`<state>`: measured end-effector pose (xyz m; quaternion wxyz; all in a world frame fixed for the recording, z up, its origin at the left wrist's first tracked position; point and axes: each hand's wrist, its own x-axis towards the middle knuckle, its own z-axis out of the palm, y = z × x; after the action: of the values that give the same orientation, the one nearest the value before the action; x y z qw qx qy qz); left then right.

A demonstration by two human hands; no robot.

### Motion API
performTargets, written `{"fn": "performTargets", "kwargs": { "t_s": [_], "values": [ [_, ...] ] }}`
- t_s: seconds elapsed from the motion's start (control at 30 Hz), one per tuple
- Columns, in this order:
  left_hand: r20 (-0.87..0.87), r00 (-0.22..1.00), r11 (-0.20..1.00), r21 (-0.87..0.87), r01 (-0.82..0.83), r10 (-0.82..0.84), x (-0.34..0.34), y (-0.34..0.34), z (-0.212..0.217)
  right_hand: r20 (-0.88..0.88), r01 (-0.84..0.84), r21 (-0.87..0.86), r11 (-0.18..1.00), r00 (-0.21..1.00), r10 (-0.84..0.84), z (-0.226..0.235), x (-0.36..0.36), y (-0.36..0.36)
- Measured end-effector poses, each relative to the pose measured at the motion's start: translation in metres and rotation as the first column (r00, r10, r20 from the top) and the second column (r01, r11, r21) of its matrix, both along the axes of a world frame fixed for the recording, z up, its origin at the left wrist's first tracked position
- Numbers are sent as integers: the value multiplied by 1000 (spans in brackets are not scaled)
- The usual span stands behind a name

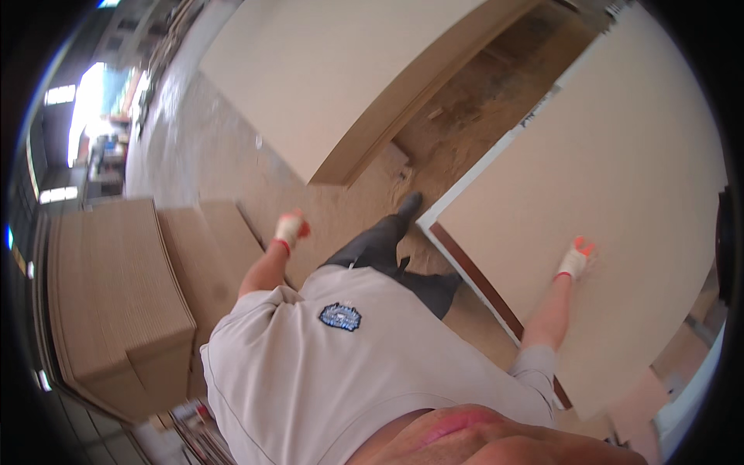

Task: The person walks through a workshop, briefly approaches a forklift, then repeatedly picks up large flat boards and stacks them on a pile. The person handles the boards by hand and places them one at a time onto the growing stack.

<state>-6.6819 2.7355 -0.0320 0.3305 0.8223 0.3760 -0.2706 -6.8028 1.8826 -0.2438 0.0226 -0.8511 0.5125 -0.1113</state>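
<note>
Grey shirt (333,364) fills the foreground; beyond it, right gloved hand (575,260) presses flat, fingers spread, on the pale board (620,178) stacked at right. Left gloved hand (291,230) swings free, loosely curled, grasping nothing. Best keep the palm centred, steadying it.

Grey badged shirt, dark trousers, white-and-orange gloves on hands (291,230).

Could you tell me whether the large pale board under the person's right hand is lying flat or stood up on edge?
Lying flat: the pale board shows its broad face upward, and the gloved right hand rests on top.
</note>
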Motion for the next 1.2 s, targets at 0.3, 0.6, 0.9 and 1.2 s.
{"fn": "performTargets", "kwargs": {
  "t_s": [0.3, 0.6, 0.9, 1.2],
  "values": [
    [43, 971, 925, -317, -211, 237, 85, -39, 43, 314, -466, 751, 468, 875, 368, 43, 4, 317],
    [37, 958, 937, -224, -268, 283, 50, -56, 52, 357, -288, 820, -495, 933, 50, 163, 82, 483],
    [-54, 921, 720, -641, 265, -387, 32, -144, 57, -130, -183, 815, -549, 867, -482, 231, 161, 553],
    [-70, 880, 830, -373, 414, -470, -75, -28, -19, 265, -397, 902, -171, 821, -506, 224, 48, 381]
  ]
}}
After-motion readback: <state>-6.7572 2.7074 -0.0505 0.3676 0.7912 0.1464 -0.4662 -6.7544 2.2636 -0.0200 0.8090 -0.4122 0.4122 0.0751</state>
